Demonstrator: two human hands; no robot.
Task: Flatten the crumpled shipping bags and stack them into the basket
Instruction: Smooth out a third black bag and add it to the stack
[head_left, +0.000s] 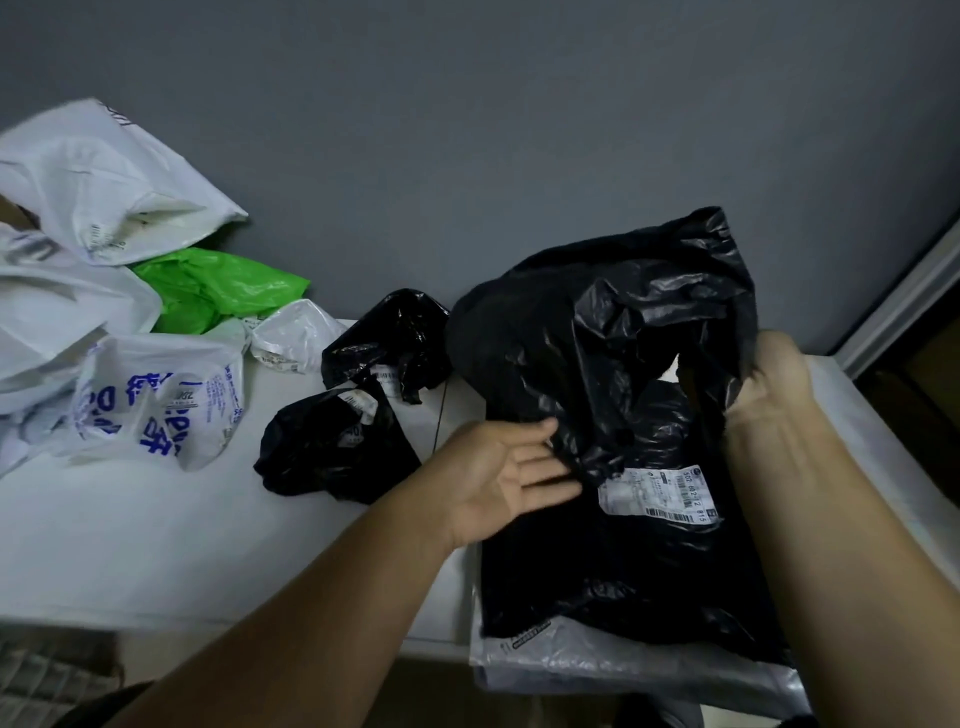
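Head view: black shipping bag looked limp, slick; our left hand, fingers straight, touched it; right hand gripped its edge.

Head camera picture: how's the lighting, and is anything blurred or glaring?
Head view: dim, flat light; the right hand is motion-blurred, the left hand slightly at the fingers; glare streaks the large black bag on its raised folds, its lower part sinks into featureless black; the white bags at left look soft.
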